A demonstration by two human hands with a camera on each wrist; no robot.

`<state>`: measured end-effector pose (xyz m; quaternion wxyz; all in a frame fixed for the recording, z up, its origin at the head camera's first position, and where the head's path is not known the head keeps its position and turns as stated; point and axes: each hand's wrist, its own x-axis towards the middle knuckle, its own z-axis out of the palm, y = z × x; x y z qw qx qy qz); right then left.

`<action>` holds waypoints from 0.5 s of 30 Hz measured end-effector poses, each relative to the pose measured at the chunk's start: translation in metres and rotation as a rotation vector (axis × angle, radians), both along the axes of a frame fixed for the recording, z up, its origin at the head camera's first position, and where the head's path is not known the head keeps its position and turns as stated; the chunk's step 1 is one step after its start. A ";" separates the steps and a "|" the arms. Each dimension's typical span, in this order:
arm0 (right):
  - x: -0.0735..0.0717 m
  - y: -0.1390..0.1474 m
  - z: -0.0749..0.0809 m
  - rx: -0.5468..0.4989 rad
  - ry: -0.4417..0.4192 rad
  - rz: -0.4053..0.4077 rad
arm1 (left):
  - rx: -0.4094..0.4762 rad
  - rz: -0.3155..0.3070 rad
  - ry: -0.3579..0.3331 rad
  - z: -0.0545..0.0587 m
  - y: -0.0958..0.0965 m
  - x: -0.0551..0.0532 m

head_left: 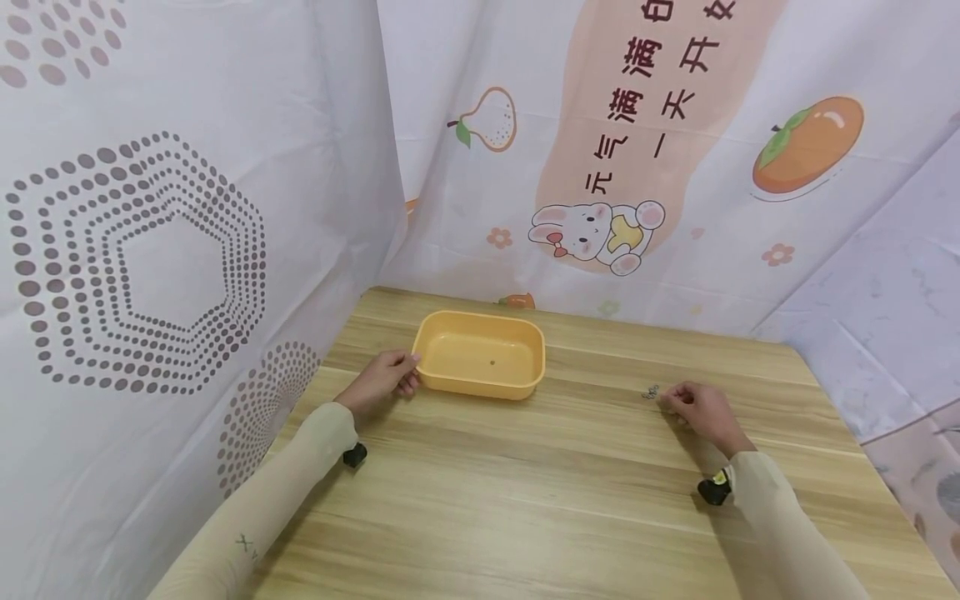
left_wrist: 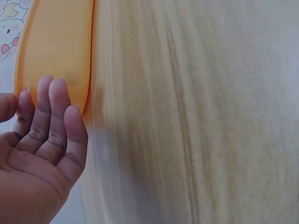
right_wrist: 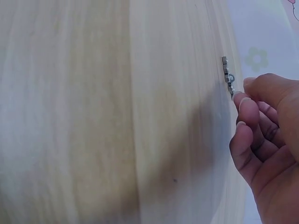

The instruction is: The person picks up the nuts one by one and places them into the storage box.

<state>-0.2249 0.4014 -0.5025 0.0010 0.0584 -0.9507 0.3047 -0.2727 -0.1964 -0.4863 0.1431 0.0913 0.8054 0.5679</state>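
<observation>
A yellow plastic basin (head_left: pixel 480 388) with rounded corners stands at the back of the wooden table. My left hand (head_left: pixel 381 379) pinches its left rim between thumb and index finger, the other fingers loosely bent below, as the left wrist view shows. Farther right lies a small cluster of metal nuts (head_left: pixel 651 392), seen as a short row of silvery nuts (right_wrist: pixel 226 70) in the right wrist view. My right hand (head_left: pixel 703 411) is right beside them with bent fingers, thumb and index tips close together at the row's near end. Whether a nut is between those tips I cannot tell.
A small dark spot (head_left: pixel 492 362) shows on the basin's floor. Printed white curtains (head_left: pixel 465 208) hang along the table's back and left side. The wooden tabletop (head_left: pixel 510 492) stretches toward me between both arms. A small black device (head_left: pixel 715 488) sits at the right wrist.
</observation>
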 end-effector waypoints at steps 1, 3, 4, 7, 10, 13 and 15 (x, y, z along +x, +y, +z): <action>0.000 -0.001 0.000 0.002 0.003 -0.002 | -0.001 -0.001 0.000 0.000 0.000 0.000; 0.000 -0.002 0.001 0.005 0.005 -0.002 | -0.002 -0.001 -0.001 0.000 0.000 0.000; 0.000 -0.003 0.001 0.004 0.004 -0.002 | -0.003 -0.001 0.000 0.000 0.000 0.001; 0.001 -0.006 0.003 -0.010 -0.002 -0.011 | -0.004 -0.001 0.002 0.000 0.000 0.001; 0.001 -0.007 0.003 -0.025 -0.008 -0.012 | -0.003 0.004 0.001 0.001 0.000 0.001; 0.001 -0.008 0.003 -0.032 -0.008 -0.004 | -0.006 0.004 0.006 0.000 0.000 0.000; 0.001 -0.009 0.003 -0.031 -0.005 0.003 | -0.008 0.005 0.006 -0.001 0.000 0.000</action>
